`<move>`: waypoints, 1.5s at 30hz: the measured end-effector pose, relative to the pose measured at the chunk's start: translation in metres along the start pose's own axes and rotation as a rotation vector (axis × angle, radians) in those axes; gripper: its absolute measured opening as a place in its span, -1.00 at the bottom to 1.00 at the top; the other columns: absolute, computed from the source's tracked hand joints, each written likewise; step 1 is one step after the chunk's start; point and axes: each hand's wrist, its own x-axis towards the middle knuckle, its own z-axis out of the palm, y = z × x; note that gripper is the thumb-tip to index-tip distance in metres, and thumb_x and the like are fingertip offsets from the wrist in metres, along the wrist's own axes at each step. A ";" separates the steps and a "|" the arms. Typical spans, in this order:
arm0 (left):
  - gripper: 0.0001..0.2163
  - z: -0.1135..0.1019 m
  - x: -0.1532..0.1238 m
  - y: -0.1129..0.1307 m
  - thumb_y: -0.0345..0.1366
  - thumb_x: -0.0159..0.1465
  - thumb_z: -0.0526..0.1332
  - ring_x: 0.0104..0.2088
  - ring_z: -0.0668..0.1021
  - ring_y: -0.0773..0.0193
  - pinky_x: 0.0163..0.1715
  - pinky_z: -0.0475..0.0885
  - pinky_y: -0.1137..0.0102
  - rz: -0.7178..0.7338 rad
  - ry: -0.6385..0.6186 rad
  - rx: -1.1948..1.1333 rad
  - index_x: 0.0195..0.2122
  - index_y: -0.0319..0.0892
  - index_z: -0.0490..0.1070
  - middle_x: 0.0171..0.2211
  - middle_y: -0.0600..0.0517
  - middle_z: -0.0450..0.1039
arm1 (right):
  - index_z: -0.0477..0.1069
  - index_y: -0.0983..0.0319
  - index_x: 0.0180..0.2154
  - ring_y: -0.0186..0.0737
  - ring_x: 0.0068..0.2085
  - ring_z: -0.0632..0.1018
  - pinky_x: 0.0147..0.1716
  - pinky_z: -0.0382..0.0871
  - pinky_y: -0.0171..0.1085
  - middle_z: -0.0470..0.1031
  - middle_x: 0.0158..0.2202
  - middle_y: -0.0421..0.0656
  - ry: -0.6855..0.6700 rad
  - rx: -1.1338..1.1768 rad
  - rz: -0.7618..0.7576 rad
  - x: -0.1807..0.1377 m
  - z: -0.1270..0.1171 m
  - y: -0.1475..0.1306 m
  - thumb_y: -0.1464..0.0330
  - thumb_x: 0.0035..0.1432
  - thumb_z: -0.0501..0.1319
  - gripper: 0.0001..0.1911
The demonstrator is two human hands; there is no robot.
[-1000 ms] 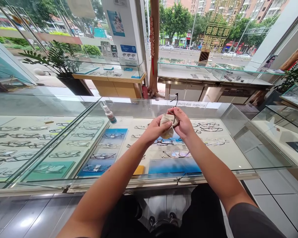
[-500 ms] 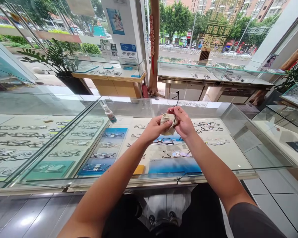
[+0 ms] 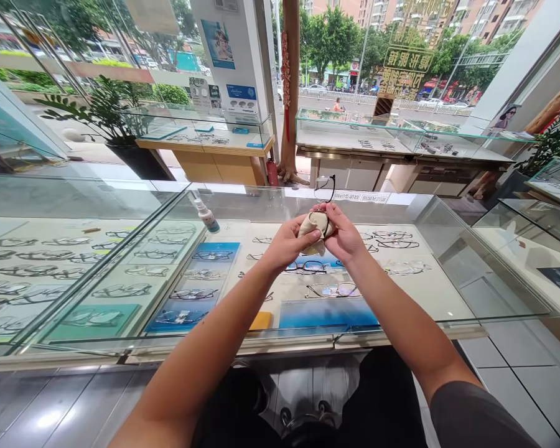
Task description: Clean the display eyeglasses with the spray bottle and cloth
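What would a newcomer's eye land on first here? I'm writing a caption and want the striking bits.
First, dead centre: the left hand and right hand pressed around a beige cloth, with thin dark-rimmed glasses poking up above it. Below them the glass display counter holds rows of spectacle frames. A small white spray bottle stands on the glass to the left.

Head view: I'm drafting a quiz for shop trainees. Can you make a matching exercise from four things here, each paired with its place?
Things:
1. beige cloth
2. spray bottle
3. black-rimmed glasses
4. yellow pad

Places:
A. inside the case, near its front edge
B. sticking up above both hands
C. bunched between left hand and right hand
D. lying on the glass countertop, left of the hands

Pairs: 1-C, 2-D, 3-B, 4-A
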 end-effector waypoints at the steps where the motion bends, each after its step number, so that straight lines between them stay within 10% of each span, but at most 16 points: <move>1: -0.48 0.000 0.000 0.000 -0.01 0.16 0.62 -0.29 0.54 0.27 -0.25 0.47 0.40 0.010 0.001 0.003 0.00 -0.25 0.62 -0.24 -0.02 0.60 | 0.59 0.12 -0.28 -0.24 -0.17 0.62 -0.13 0.61 -0.27 0.67 -0.19 -0.22 -0.006 0.014 0.002 0.000 0.001 0.001 0.16 0.12 0.62 -0.70; 11: -0.39 0.005 -0.001 -0.006 0.05 0.24 0.56 -0.14 0.63 0.16 -0.11 0.54 0.33 0.132 0.119 0.059 0.21 -0.19 0.59 -0.06 -0.09 0.67 | 0.64 0.11 -0.25 -0.30 -0.21 0.63 -0.21 0.58 -0.33 0.69 -0.18 -0.22 -0.012 -0.019 0.049 -0.009 0.011 0.006 0.17 0.20 0.57 -0.78; 25: -0.44 0.009 0.005 -0.011 0.18 0.20 0.55 -0.13 0.62 0.21 -0.06 0.55 0.35 0.163 0.309 0.008 -0.01 -0.18 0.63 -0.06 -0.06 0.65 | 0.60 0.09 -0.33 -0.10 -0.03 0.71 -0.07 0.66 -0.17 0.77 -0.04 -0.17 -0.060 -0.069 0.002 -0.017 0.023 0.005 0.10 0.05 0.61 -0.69; 45: -0.43 -0.004 0.001 0.003 0.24 0.23 0.50 -0.01 0.63 0.02 0.01 0.52 0.24 0.101 0.108 0.111 0.01 -0.15 0.70 -0.06 -0.12 0.68 | 0.63 0.15 -0.37 -0.18 -0.10 0.68 -0.09 0.62 -0.24 0.76 -0.10 -0.12 -0.029 -0.174 -0.012 -0.006 0.005 -0.013 0.19 0.00 0.60 -0.74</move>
